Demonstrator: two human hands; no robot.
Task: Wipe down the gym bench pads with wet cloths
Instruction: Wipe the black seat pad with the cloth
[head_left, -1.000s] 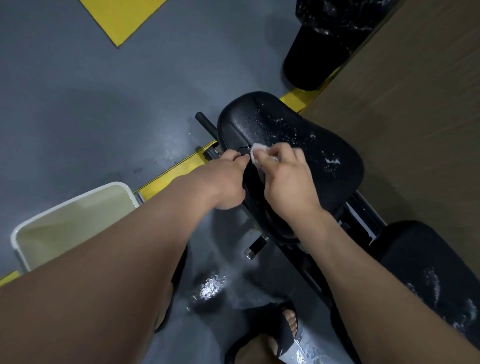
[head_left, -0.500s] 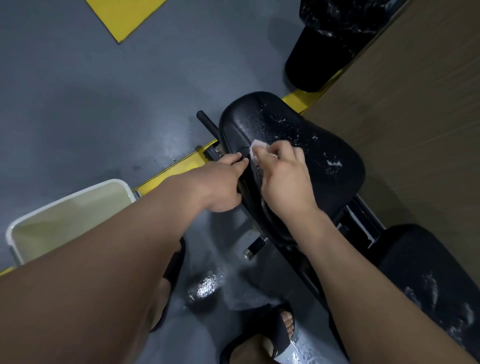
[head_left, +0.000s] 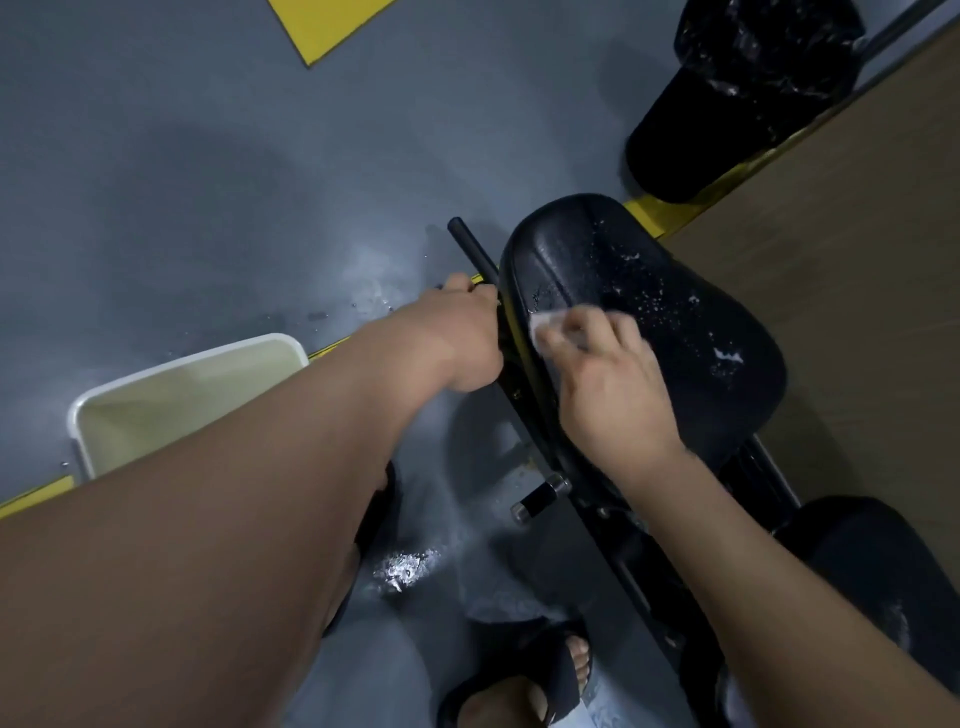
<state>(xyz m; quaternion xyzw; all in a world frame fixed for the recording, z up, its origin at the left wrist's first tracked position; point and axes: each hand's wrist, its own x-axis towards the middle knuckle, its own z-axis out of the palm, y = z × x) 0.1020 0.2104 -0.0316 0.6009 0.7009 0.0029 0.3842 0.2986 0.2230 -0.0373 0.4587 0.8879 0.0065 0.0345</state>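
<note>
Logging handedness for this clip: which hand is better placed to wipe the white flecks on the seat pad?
Right. The right hand holds the white cloth on the seat pad, near the flecks; the left hand grips the pad's edge.

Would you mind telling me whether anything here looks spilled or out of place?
Yes: a wet patch glints on the grey floor beside the sandalled foot, likely drips. Also, white flecks dot the black seat pad beyond the cloth held by the right hand, not yet wiped.
</note>
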